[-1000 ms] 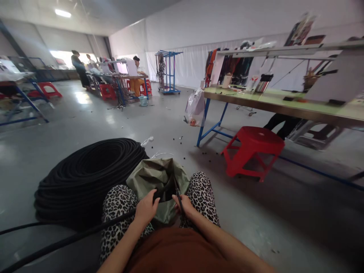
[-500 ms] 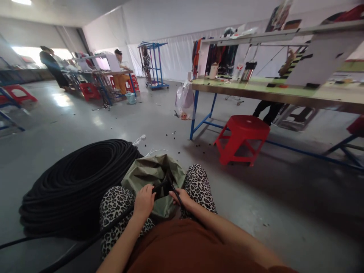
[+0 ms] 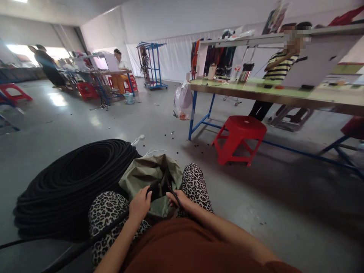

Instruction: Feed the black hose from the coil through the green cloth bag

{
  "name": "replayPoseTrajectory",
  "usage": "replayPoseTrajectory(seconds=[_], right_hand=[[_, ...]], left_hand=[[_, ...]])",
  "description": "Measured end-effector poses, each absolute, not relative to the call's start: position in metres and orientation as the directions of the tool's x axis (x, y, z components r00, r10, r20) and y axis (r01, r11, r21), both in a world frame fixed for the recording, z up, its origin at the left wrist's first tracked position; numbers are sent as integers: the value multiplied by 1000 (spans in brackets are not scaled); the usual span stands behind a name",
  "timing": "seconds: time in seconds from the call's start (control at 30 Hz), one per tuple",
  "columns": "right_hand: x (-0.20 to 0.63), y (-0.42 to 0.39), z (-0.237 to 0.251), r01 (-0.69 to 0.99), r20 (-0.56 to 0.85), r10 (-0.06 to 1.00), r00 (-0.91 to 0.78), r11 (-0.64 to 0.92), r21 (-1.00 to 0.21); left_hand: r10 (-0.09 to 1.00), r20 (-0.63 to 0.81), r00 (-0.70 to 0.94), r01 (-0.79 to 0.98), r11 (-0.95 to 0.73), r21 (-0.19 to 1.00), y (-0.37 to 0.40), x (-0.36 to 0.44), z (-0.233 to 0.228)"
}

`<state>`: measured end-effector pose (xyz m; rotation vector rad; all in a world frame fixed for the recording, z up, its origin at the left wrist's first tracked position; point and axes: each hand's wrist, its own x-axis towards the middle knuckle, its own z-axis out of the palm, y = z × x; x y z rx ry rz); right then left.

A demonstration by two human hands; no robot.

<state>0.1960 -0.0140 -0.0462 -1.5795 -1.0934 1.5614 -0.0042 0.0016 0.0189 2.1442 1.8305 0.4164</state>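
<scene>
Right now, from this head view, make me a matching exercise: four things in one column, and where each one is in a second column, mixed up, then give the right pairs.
Things:
1. hose coil
2. green bag
3. red stool
4. white plastic bag

Places:
A. hanging at the end of the long workbench
B. between the person's knees, at both hands
C. on the floor to the person's left
D. on the floor in front of the long workbench

Pairs: 1-C, 2-B, 3-D, 4-A
</scene>
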Motion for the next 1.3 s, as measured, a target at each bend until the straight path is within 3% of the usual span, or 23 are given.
replayPoseTrajectory(seconds=[0.2,0.5,0.93,1.3], right_hand=[[191,-25,-37,104,-523,841,-141,-512,-852],[194,-22,-48,200,-418,892,-175,-383,-902],[192,-21,-36,379,-403,904,-143,-326,-866],[191,-19,-31,391,-418,899,-127,-342,-854]], left_hand=[[987,60,150,894,-161,418,2,-6,11],[987,67,143,894,-158,419,1,-2,11],[984,-14,177,904,-157,397,-6,1,12],[982,-5,187,916,-172,363,-7,0,10]])
